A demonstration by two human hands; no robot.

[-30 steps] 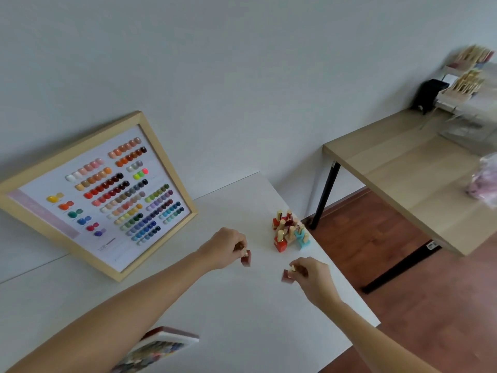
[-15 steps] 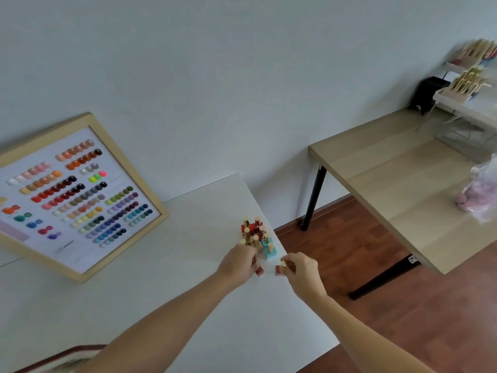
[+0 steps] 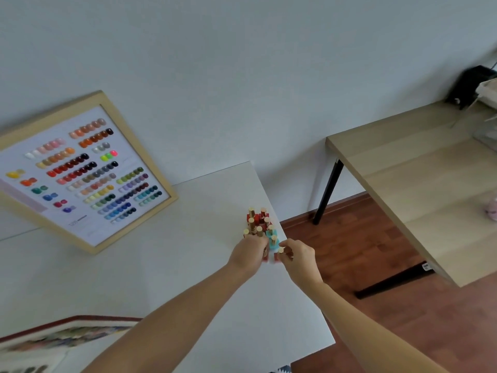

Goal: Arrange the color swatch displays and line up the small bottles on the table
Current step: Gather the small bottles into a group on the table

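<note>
A cluster of small bottles [image 3: 258, 223] with gold caps, mostly red and one turquoise [image 3: 273, 242], stands near the right edge of the white table [image 3: 172, 265]. My left hand [image 3: 248, 253] is closed around a small red bottle [image 3: 265, 256] at the cluster's near side. My right hand [image 3: 298, 255] pinches another red bottle [image 3: 277, 255] by its gold cap, just right of the left hand. A wood-framed colour swatch display [image 3: 80, 170] leans against the wall at the left. A second, dark-framed swatch display [image 3: 59, 337] lies at the lower left, blurred.
The white table's right edge runs close to the bottles, with a wooden floor [image 3: 363, 251] below. A light wooden table [image 3: 419, 189] on black legs stands to the right, holding a black object [image 3: 469, 86] and clear trays at its far end.
Both hands have carried their bottles toward the cluster and now sit right at its near side. The view has shifted, bringing the lower-left swatch display back into sight.
</note>
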